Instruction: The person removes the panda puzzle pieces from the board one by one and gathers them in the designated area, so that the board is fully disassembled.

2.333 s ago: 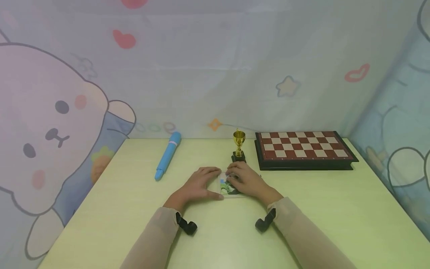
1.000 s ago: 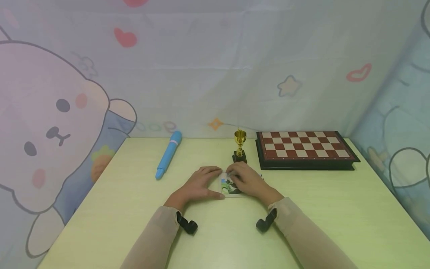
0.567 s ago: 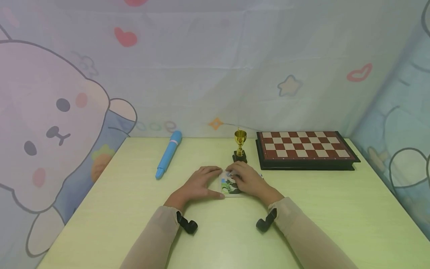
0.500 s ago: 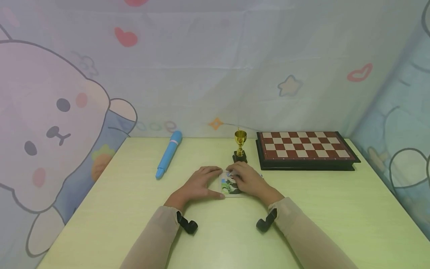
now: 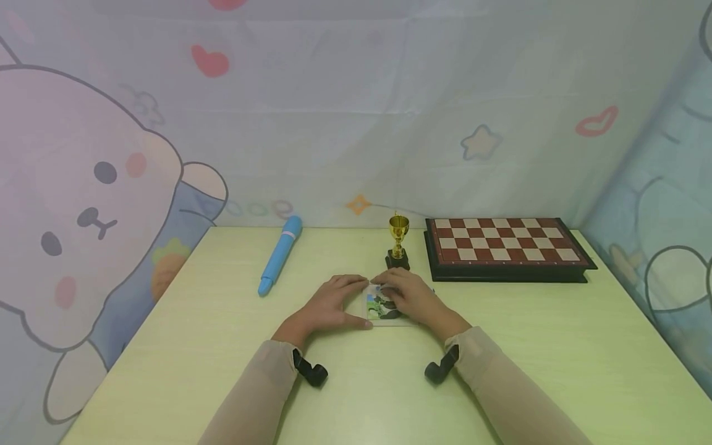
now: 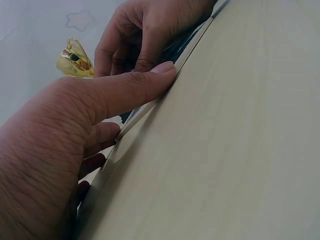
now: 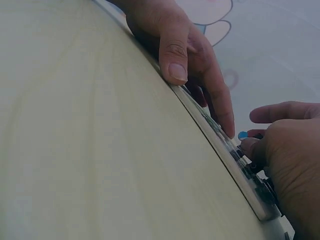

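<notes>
A small flat picture puzzle [image 5: 381,308] in a pale frame lies on the table in front of the person, showing a black-and-white panda on green and blue. My left hand [image 5: 328,306] holds its left end, thumb at the near edge and fingers at the far edge. From the right, my right hand [image 5: 411,298] bends over the picture and covers its right part. In the right wrist view, the thumb and fingers of that hand pinch a small puzzle piece [image 7: 243,135] with a blue end, mostly hidden behind them.
Just beyond the right hand stands a small gold trophy cup [image 5: 398,233] on a black base. A folded chessboard box [image 5: 503,247] sits at the back right. To the left lies a blue pen-shaped stick [image 5: 280,256]. A printed curtain [image 5: 334,123] hangs behind the table.
My left hand stays in place on the puzzle. The right hand's fingers have shifted slightly over the picture, and the panda's face, seen half a second ago, is now mostly covered.
</notes>
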The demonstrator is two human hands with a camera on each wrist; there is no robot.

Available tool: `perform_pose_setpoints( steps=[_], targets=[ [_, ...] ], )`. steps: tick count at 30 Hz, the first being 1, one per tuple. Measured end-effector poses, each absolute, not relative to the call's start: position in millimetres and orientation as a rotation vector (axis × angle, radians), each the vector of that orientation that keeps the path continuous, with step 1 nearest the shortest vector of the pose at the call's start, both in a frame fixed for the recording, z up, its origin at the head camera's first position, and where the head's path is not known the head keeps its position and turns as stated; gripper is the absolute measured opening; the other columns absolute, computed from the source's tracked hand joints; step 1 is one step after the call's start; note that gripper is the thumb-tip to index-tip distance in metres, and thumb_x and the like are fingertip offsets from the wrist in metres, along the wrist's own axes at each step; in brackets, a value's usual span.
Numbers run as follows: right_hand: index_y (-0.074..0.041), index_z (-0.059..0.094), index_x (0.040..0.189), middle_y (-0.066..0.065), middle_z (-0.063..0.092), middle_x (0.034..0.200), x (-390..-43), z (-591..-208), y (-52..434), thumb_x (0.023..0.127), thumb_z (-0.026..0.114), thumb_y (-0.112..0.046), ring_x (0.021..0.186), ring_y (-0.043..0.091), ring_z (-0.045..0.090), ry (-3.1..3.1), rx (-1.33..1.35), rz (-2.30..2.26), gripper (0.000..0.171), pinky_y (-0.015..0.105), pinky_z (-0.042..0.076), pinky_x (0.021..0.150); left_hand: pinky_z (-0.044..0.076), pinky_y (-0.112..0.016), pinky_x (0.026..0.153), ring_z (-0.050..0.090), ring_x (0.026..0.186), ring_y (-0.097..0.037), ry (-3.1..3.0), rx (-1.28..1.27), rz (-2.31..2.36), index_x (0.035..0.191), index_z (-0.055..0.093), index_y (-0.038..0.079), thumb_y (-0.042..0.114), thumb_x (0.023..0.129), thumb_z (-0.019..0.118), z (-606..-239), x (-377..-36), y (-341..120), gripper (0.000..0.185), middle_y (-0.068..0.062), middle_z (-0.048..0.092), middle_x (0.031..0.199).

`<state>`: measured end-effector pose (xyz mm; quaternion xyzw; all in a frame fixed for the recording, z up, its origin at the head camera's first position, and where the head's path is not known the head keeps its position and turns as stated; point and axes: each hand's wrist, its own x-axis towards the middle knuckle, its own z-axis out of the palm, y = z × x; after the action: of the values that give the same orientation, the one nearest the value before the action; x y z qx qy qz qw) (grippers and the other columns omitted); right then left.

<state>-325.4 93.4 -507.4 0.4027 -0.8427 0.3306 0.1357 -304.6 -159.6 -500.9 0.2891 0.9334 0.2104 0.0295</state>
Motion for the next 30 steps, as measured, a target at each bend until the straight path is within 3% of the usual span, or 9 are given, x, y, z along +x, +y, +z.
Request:
perform_pose_setpoints(
  steps=[6, 17, 30],
  targets=[
    [-0.012, 0.067, 0.127, 0.002, 0.07, 0.117, -325.1, -506.6, 93.0, 0.097, 0.067, -0.008, 0.101, 0.017, 0.065, -2.512, 1.06, 0.922, 0.03, 0.038, 0.054, 0.085, 0.025, -0.045, 0.118, 0.029, 0.146, -0.017, 2.875, 0.887, 0.655, 0.156, 0.04, 0.026, 0.076, 0.076, 0.069, -501.1, -304.7, -159.7, 0.098, 0.008, 0.037, 0.157],
    [-0.013, 0.071, 0.118, 0.0, 0.071, 0.113, -321.8, -503.4, 91.7, 0.099, 0.066, -0.015, 0.102, 0.016, 0.067, -2.566, 1.0, 0.977, 0.02, 0.037, 0.055, 0.087, 0.025, -0.046, 0.117, 0.03, 0.146, -0.019, 2.871, 0.902, 0.668, 0.156, 0.041, 0.024, 0.075, 0.077, 0.069, -499.8, -303.6, -159.4, 0.098, 0.006, 0.037, 0.157],
    [-0.01, 0.069, 0.115, 0.001, 0.07, 0.106, -326.1, -505.7, 91.9, 0.097, 0.069, -0.018, 0.094, 0.015, 0.066, -2.622, 1.01, 0.931, 0.02, 0.035, 0.055, 0.083, 0.026, -0.047, 0.117, 0.03, 0.145, -0.02, 2.875, 0.909, 0.665, 0.155, 0.041, 0.022, 0.074, 0.077, 0.069, -500.9, -304.1, -159.2, 0.098, 0.006, 0.038, 0.157]
  ],
)
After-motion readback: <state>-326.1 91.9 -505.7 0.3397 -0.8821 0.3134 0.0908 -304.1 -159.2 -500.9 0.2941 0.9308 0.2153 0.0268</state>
